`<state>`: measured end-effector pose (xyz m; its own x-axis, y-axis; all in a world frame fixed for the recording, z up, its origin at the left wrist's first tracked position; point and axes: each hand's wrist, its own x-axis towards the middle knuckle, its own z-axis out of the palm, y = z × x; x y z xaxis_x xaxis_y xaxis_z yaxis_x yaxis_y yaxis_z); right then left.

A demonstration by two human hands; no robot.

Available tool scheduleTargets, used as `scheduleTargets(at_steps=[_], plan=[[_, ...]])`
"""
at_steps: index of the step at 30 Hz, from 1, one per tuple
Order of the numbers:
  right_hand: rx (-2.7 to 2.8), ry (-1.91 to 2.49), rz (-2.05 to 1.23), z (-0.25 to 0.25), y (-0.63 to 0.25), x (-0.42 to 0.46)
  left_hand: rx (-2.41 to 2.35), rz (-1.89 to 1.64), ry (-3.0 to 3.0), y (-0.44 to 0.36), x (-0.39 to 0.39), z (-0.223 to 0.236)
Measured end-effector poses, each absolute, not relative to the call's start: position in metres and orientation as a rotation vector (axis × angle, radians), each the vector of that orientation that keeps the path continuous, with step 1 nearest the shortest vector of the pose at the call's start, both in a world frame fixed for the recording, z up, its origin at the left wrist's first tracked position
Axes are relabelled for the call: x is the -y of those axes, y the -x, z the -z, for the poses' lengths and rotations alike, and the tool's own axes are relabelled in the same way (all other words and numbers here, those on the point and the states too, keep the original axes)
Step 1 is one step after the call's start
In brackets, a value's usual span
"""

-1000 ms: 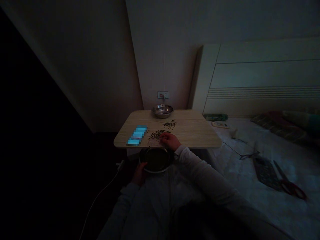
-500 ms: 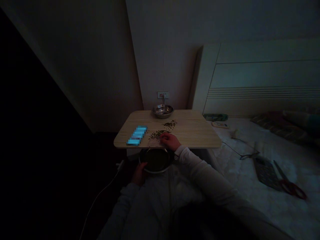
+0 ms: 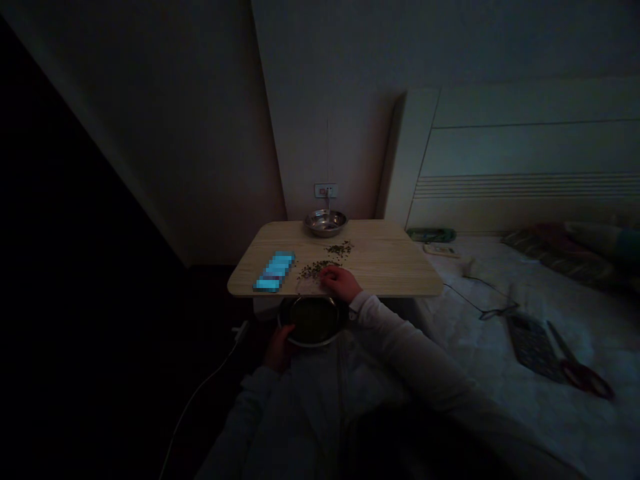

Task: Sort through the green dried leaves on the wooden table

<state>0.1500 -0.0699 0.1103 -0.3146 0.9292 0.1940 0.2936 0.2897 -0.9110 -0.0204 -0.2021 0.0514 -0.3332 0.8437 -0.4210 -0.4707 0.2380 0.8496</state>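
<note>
Below the table's front edge, my left hand [image 3: 279,347] grips the left rim of a round metal bowl [image 3: 311,345], thumb over the edge. The bowl's inside looks dark green, too dim to make out. My right hand [image 3: 342,283] rests at the front of the table, fingers curled together beside a scatter of small dark green bits [image 3: 315,269]. Whatever those fingers pinch is hidden. Farther back lies a second patch of the same bits [image 3: 340,249]. A phone [image 3: 275,271] with a lit, blurred screen is left of the bits.
A shiny metal bowl [image 3: 325,224] stands at the back of the wooden table [image 3: 395,260], below a wall socket [image 3: 325,191]. To the right, red-handled scissors [image 3: 583,373] and a dark patterned flat item [image 3: 535,347] lie on the bed [image 3: 465,320]. A white cable [image 3: 195,393] hangs at left.
</note>
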Motion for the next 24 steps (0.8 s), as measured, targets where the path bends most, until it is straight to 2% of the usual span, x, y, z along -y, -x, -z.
scheduleTargets(at_steps=[10,17,24], plan=[[1.731,1.097,-1.141,-0.111,-0.149,0.07,-1.31,-1.424,-0.334,0.015,0.197,-0.045],[1.283,1.028,-1.195,-0.117,-0.169,0.055,-1.261,-1.411,-0.277,0.015,0.198,-0.048],[1.552,0.999,-1.224,-0.116,-0.2,0.064,-1.262,-1.38,-0.266,0.011,0.2,-0.057]])
